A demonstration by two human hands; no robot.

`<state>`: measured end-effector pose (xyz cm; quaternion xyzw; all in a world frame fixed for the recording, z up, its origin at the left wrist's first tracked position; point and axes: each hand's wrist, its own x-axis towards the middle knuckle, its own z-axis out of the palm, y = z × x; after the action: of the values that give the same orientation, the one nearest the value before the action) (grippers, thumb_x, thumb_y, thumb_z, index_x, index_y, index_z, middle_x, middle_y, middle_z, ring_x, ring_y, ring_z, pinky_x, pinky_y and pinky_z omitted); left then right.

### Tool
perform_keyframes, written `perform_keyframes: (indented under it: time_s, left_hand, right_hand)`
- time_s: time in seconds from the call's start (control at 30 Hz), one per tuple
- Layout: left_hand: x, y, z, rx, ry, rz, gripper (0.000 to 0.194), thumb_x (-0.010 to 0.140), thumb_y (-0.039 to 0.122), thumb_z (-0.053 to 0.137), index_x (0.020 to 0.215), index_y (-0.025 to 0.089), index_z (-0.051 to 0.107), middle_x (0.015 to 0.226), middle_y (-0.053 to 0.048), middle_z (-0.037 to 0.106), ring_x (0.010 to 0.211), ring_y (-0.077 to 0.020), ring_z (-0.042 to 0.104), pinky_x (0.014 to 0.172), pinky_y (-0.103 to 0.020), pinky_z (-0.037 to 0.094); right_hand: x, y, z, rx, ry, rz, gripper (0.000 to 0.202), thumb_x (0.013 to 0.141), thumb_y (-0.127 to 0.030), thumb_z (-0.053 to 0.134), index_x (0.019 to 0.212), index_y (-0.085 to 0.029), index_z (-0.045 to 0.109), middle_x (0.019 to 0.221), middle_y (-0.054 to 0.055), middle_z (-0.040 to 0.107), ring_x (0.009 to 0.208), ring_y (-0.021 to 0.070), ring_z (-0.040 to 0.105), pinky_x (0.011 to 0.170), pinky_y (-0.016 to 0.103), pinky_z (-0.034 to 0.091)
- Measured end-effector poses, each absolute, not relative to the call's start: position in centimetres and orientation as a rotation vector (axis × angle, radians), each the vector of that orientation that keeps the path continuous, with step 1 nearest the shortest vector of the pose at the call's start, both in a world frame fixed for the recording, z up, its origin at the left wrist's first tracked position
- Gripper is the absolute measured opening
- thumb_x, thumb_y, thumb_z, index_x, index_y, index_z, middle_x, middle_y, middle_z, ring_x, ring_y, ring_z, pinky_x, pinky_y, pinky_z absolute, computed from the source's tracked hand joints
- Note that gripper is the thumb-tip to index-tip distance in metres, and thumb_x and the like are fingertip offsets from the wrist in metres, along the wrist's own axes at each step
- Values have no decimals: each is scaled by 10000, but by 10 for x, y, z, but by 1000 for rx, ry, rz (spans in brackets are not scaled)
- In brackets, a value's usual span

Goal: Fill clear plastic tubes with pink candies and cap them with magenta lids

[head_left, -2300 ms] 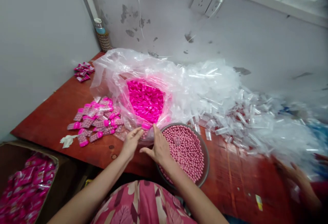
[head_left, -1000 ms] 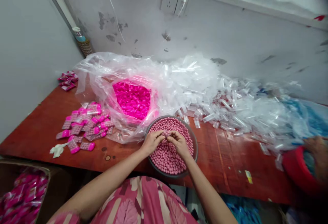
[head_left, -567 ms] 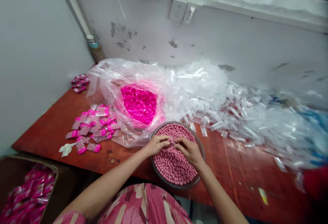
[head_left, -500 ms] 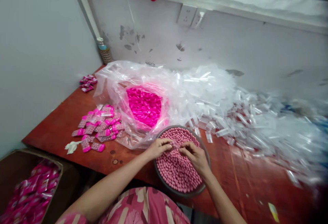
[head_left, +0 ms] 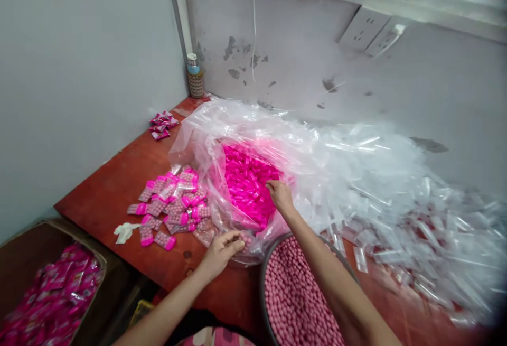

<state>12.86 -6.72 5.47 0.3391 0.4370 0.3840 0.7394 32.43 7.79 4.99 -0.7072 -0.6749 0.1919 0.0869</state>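
Bag [head_left: 232, 111] is lying open on the table [head_left: 106, 193], its mouth showing pink caps [head_left: 243, 179]. Left hand [head_left: 219, 253] is holding a tube [head_left: 245, 239] just at the bag's near edge; thumb and fingers are pinching it closely, and pink beads are showing through its wall. Tube's ends: partly hidden, not readable. Right hand [head_left: 280, 197] is hovering at the right side of the bag's mouth, thumb and fingertips bunching together; whether they are gripping a cap cannot be told.

Bowl [head_left: 263, 288] of beads [head_left: 293, 282] is standing to the bag's near right, right forearm passing above it. Capped tubes [head_left: 174, 203] are lying heaped left of the bag, tissue [head_left: 125, 232] beside them. Clear tubes [head_left: 392, 256] are spreading out right of the bag. Packets [head_left: 162, 124] are lying to its far left; carton [head_left: 24, 253] with pink packets is standing to its near left.
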Motion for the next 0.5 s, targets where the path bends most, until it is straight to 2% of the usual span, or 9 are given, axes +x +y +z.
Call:
perform_keyframes:
  time_s: [0.07, 0.17, 0.3, 0.5]
  left_hand:
    - [117, -60, 52, 686, 960, 846, 277, 684, 332, 599, 888, 144, 606, 820, -47, 637, 732, -153, 572, 698, -274, 443]
    - [105, -52, 50, 661, 995, 860, 254, 679, 328, 604, 846, 136, 609, 778, -43, 635, 709, -147, 568, 668, -257, 448]
    - [96, -45, 47, 640, 1043, 878, 240, 682, 332, 601, 824, 139, 606, 786, -41, 639, 704, -139, 564, 666, -247, 449]
    - [95, -38, 39, 634, 1046, 895, 261, 683, 346, 597, 844, 141, 613, 821, -52, 646, 719, -149, 571, 657, -251, 455]
  right_hand:
    - [313, 112, 37, -2235, -1969, 544, 273, 825, -279, 391, 899, -155, 623, 923, 103, 636, 894, 188, 569, 786, 260, 389]
    - [302, 148, 15, -2452, -1859, 507, 383, 820, -385, 377, 919, -102, 616, 916, 172, 619, 887, 240, 571, 745, 317, 408]
    - [294, 173, -5, -2654, -1729, 476, 509, 768, -514, 396, 978, -94, 593, 965, 200, 594, 900, 286, 563, 703, 359, 427]
    - [296, 179, -11, -2663, -1777, 446, 448, 757, -468, 432, 997, -123, 586, 975, 176, 598, 916, 280, 557, 715, 361, 422]
